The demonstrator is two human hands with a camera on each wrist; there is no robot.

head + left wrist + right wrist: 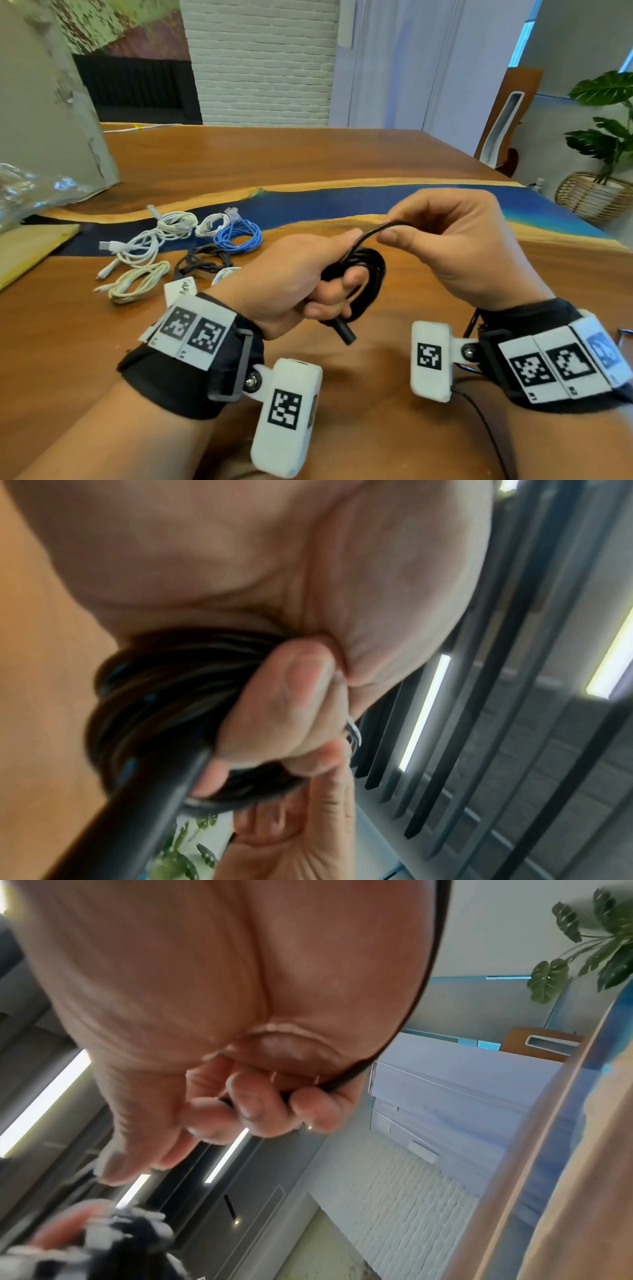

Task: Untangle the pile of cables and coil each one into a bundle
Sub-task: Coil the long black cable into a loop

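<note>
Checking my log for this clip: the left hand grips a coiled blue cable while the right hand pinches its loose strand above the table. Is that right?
Not quite: the coiled cable in the left hand is black, not blue, as the head view shows. The blue cable lies bundled on the table. The right hand does pinch the loose strand.

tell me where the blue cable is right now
In the head view the blue cable lies coiled on the table, left of centre, beside the white cable bundles and beyond the left hand.
</note>
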